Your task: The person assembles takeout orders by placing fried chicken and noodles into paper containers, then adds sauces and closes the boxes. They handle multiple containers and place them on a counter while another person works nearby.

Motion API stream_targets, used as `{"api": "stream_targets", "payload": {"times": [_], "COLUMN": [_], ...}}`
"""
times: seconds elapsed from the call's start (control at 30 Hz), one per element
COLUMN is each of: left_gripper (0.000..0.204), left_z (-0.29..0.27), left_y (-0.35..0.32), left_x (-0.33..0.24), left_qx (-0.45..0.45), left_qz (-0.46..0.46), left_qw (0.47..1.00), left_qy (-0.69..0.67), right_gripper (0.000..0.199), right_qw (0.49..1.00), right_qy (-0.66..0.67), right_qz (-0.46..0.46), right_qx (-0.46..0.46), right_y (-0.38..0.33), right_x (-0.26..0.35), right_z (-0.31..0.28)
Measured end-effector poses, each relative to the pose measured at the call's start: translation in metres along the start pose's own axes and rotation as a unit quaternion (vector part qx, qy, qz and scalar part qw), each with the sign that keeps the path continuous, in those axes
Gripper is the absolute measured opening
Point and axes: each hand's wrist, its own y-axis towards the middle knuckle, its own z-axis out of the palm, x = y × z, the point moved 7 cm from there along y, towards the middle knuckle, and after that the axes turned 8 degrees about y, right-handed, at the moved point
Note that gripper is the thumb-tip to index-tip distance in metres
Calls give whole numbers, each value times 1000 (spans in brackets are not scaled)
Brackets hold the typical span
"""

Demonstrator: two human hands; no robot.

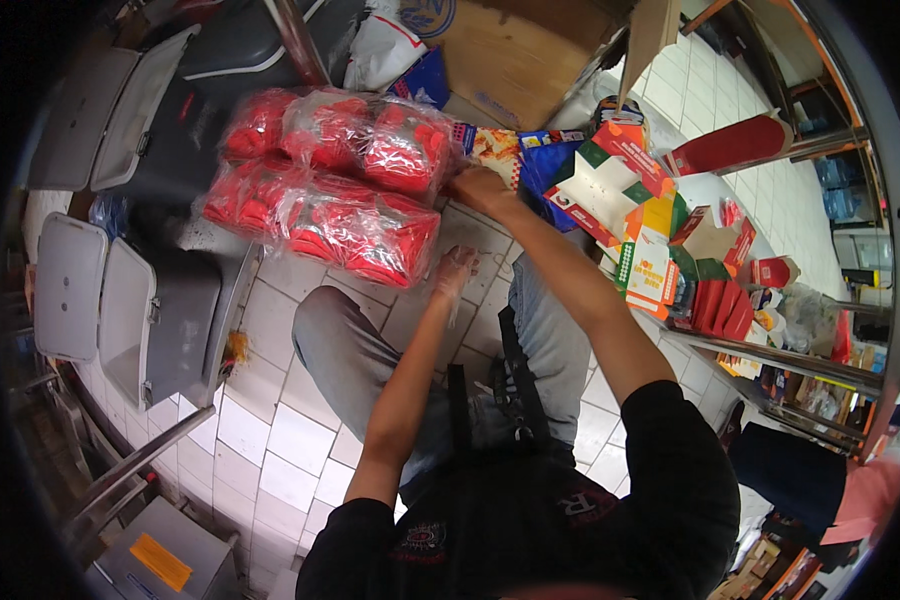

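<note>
A clear plastic bag full of red packs (335, 185) lies ahead of me, half on a grey ledge and half over the tiled floor. My left hand (454, 272) reaches toward its lower right corner with fingers spread, wearing what looks like a thin clear glove, and holds nothing I can see. My right hand (482, 188) is further out, at the bag's right edge, closed around a colourful printed pack (497, 148) next to a blue packet (548, 165). My knees in grey trousers show below both arms.
Folded red, green and yellow cartons (638, 210) pile on a metal shelf at the right, with red boxes (718, 305) beside them. Grey lidded bins (120, 300) stand at the left. A brown cardboard box (515, 55) sits ahead. White floor tiles (280, 440) lie below.
</note>
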Motion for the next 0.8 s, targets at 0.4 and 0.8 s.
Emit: {"api": "stream_targets", "payload": {"times": [0.4, 0.8], "left_gripper": [35, 33], "left_z": [-1, -10], "left_y": [-1, 10], "left_x": [4, 32], "left_qx": [14, 7], "left_qz": [-50, -50], "left_qw": [998, 999], "left_qy": [-43, 9], "right_gripper": [54, 50], "right_qw": [983, 978], "right_qy": [-55, 24], "right_qz": [-133, -166], "right_qx": [-115, -123], "right_y": [-38, -48], "right_x": [6, 3], "right_z": [-19, -45]}}
